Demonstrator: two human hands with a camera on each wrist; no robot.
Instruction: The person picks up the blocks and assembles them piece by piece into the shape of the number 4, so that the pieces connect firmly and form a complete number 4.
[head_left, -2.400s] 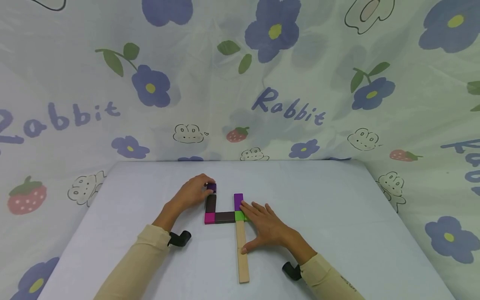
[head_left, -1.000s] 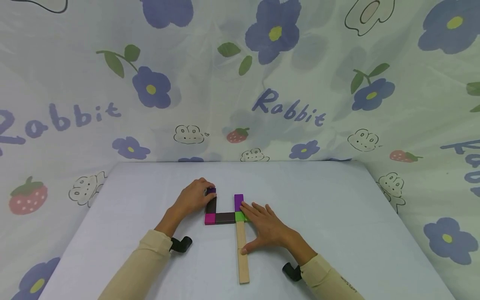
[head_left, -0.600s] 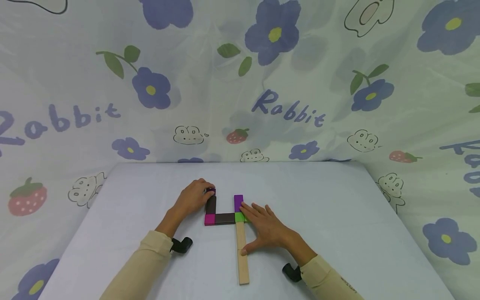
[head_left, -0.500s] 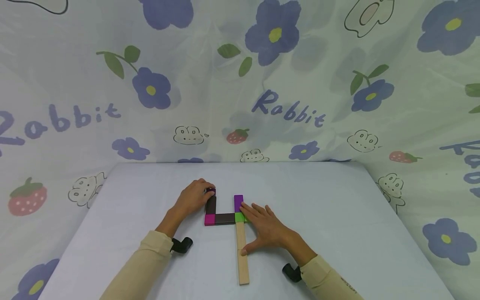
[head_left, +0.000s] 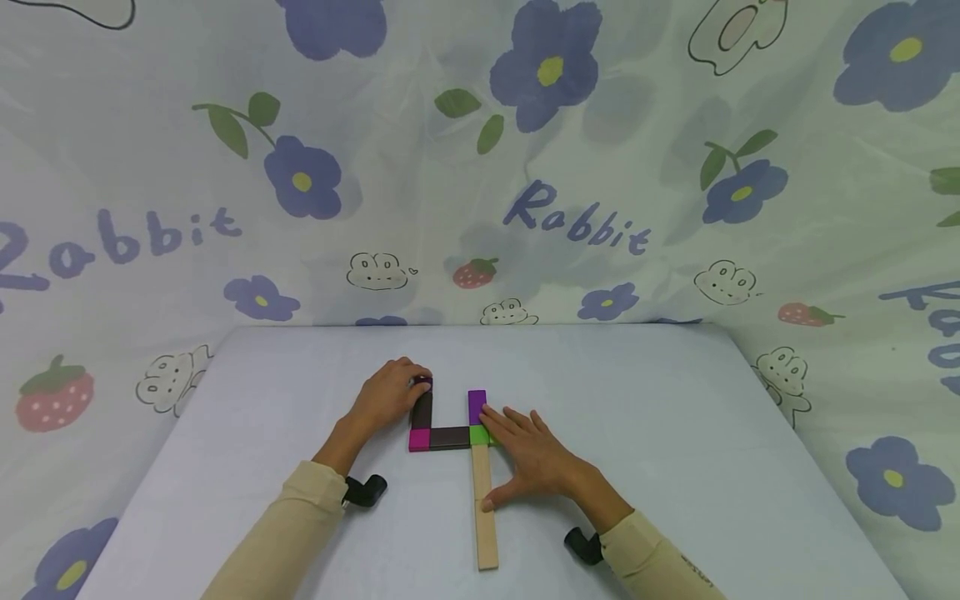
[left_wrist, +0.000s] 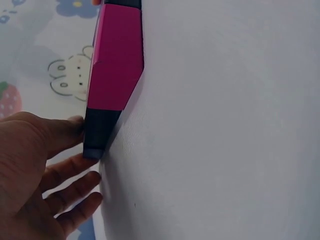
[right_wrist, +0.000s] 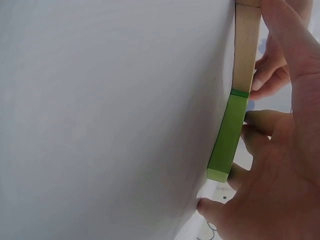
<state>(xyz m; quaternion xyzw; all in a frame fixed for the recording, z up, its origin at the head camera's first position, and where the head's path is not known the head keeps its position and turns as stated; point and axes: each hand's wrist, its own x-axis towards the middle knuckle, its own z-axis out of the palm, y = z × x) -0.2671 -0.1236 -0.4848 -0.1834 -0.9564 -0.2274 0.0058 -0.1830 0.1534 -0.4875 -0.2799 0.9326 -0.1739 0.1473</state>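
Flat coloured blocks lie joined in a figure like a 4. At its far left end my left hand (head_left: 382, 396) pinches a dark purple block (head_left: 424, 381), mostly hidden by the fingers, against the end of a dark brown block (head_left: 422, 410). A magenta block (head_left: 420, 439) forms the corner, and another brown block (head_left: 450, 437) runs to a green block (head_left: 478, 434). Beyond the green stands a purple block (head_left: 477, 407). My right hand (head_left: 543, 454) is spread, fingertips at the purple and green blocks, thumb on the plain wooden blocks (head_left: 482, 475). A green block (right_wrist: 229, 135) extends beneath its fingers.
The blocks lie on a white-covered table (head_left: 675, 433). Behind and beside it hangs a cloth (head_left: 420, 150) printed with flowers, rabbits and strawberries. Black wrist cameras (head_left: 366, 492) stick out from both cuffs.
Over the earlier frames my left hand has come slightly nearer, bringing the dark purple block against the brown block's far end. In the last half second both hands hold almost still.
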